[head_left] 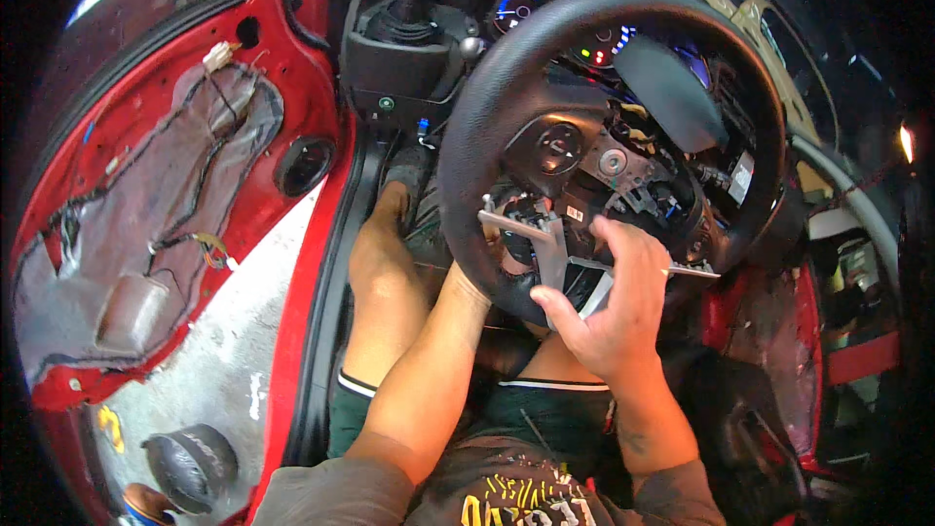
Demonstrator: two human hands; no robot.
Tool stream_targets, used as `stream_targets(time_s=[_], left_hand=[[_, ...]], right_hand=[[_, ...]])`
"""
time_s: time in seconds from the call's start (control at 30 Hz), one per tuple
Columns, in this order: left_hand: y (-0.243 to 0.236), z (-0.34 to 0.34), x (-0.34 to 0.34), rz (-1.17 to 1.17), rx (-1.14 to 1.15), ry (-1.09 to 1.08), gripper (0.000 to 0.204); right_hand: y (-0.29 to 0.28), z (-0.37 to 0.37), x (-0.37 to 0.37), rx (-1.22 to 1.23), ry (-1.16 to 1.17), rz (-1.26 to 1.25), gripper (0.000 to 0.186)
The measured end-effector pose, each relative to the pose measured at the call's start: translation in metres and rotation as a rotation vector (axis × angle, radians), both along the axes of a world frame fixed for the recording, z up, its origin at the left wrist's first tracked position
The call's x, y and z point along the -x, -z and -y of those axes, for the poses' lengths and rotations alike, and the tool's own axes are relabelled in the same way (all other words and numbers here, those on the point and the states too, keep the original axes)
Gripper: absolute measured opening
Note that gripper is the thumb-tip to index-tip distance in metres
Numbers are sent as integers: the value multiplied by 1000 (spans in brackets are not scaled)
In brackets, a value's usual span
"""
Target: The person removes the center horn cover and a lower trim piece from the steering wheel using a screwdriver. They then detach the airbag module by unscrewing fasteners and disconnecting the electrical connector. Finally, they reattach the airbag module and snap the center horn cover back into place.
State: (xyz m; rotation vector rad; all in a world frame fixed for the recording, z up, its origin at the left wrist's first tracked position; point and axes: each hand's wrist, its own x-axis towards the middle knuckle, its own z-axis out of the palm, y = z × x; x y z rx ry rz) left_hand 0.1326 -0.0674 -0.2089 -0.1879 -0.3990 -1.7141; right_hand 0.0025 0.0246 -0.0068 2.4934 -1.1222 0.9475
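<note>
A black steering wheel (458, 151) fills the middle, its centre cover off, showing the metal hub (614, 164) and wiring. A silver T-shaped trim piece (545, 234) lies across the lower part of the hub. My right hand (614, 307) grips this trim piece from below, thumb at its stem and fingers curled over its right arm. My left forearm runs up to the wheel's lower rim. My left hand (508, 255) is behind the rim and mostly hidden, so I cannot see its fingers.
The red door (146, 195) stands open on the left, its panel stripped, with loose wiring and a speaker hole (304, 166). Grey concrete (209, 360) and a black rounded object (190, 468) lie outside. The lit instrument cluster (516, 5) sits behind the wheel. My bare left leg (385, 282) is below.
</note>
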Motion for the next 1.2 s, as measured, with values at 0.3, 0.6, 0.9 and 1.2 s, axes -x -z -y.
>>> stream_targets(time_s=[0.3, 0.6, 0.9, 1.2], left_hand=[[-25, -7, -21, 48, 184, -233, 47], [-37, -15, -35, -78, -35, 140, 47], [-34, -5, -30, -23, 0, 142, 44], [-16, 1, -36, -2, -105, 168, 40]], right_hand=[[25, 12, -38, -25, 4, -18, 42], [40, 14, -38, -262, 37, 82, 41], [34, 10, -31, -416, 76, 108, 40], [19, 17, -37, -174, -48, -21, 45]])
